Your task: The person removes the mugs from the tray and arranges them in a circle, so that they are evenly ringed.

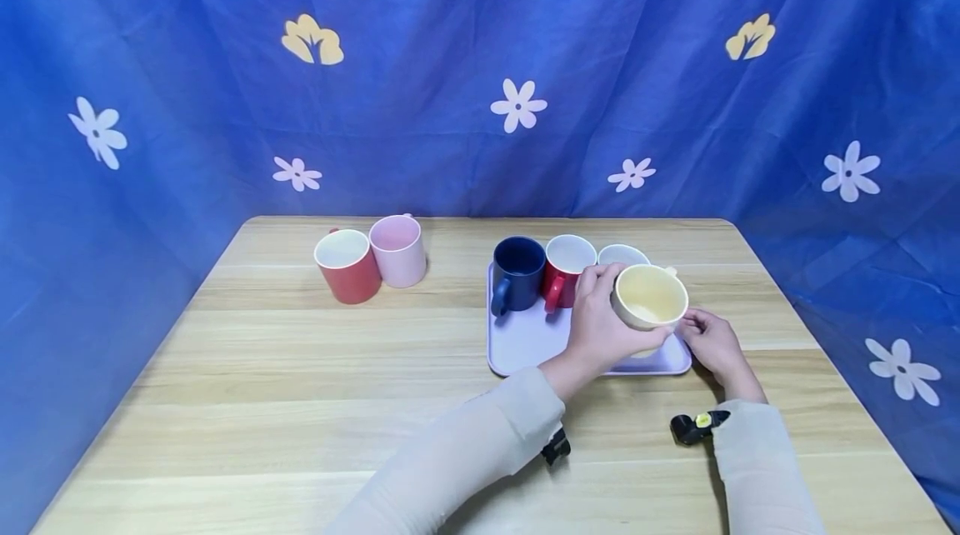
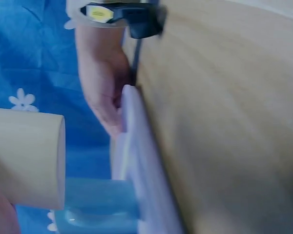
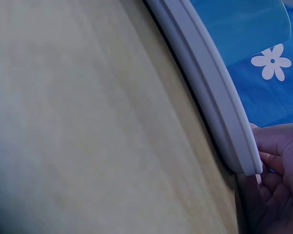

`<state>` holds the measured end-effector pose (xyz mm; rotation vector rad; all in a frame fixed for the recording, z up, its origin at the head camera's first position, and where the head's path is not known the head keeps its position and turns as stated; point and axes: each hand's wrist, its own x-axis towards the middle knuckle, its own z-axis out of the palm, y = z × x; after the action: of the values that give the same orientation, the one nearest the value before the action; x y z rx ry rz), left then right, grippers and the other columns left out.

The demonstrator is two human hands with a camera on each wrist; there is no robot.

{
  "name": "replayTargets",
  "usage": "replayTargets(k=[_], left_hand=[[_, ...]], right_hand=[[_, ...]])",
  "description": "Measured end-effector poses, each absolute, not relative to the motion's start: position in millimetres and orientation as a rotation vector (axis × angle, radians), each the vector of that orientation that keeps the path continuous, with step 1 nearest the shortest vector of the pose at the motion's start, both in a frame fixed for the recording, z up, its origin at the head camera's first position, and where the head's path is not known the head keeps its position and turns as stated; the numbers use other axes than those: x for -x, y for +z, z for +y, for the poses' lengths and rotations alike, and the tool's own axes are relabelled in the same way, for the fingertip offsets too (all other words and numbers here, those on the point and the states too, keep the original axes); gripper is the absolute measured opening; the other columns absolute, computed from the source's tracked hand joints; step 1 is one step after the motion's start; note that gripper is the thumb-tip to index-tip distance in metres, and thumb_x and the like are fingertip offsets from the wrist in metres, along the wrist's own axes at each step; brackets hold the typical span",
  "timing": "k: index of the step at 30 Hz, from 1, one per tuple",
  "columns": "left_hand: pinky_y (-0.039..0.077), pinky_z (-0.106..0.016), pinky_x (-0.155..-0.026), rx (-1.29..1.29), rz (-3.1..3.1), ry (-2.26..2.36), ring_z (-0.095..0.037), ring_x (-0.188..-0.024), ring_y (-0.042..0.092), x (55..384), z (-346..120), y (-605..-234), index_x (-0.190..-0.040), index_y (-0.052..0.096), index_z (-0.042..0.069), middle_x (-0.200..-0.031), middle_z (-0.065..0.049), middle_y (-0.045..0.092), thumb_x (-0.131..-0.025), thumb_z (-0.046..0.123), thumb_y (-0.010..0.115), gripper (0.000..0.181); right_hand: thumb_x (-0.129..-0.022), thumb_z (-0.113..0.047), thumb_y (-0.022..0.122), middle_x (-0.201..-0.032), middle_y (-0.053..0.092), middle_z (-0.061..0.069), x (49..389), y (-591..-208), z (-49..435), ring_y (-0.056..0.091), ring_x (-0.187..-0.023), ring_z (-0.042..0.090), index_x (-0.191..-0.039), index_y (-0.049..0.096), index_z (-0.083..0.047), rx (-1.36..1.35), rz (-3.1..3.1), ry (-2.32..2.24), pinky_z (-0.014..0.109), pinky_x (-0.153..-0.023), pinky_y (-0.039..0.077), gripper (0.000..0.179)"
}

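Observation:
My left hand [image 1: 600, 325] grips a cream mug [image 1: 649, 302] by its body, holding it up over the right part of a lavender tray [image 1: 525, 343]. In the left wrist view the mug [image 2: 27, 156] is apart from the tray. My right hand [image 1: 714, 343] pinches the tray's right edge; its fingers [image 3: 283, 139] are at the rim in the right wrist view. On the tray stand a navy mug [image 1: 518, 268], a red mug [image 1: 562, 278] with a white inside, and a light blue mug [image 2: 100, 204], largely hidden behind my left hand and the cream mug in the head view.
Left of the tray, a red mug [image 1: 351, 275] and a pink mug [image 1: 400, 256] stand side by side on the wooden table [image 1: 300, 402]. A blue curtain [image 1: 420, 102] with flower prints hangs behind the table and along its sides.

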<state>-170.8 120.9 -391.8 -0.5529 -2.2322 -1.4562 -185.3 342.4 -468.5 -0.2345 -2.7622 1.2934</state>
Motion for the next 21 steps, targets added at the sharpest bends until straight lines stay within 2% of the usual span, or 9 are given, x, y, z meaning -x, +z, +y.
replayTargets(k=[7,21], left_hand=[[0.042,-0.021,-0.087,0.566,-2.162,-1.514,-0.012,-0.105,0.047,173,111,-368,-0.12,0.059,0.012,-0.112,-0.003,0.05,-0.049,0.03,0.093,0.08],[0.047,-0.021,-0.082,0.574,-2.04,-1.482,-0.016,-0.102,0.049,194,67,-331,-0.117,0.06,0.008,-0.11,-0.006,0.049,-0.051,0.03,0.092,0.077]], right_hand=[[-0.096,-0.017,0.056,-0.111,0.062,0.024,185,-469,343,0.053,-0.086,0.001,-0.122,0.056,0.01,0.196,-2.744,1.351,0.012,-0.073,0.043,0.038],[-0.097,-0.019,0.055,-0.111,0.062,0.023,185,-469,343,0.055,-0.088,0.006,-0.123,0.056,0.009,0.231,-2.769,1.35,0.014,-0.073,0.044,0.038]])
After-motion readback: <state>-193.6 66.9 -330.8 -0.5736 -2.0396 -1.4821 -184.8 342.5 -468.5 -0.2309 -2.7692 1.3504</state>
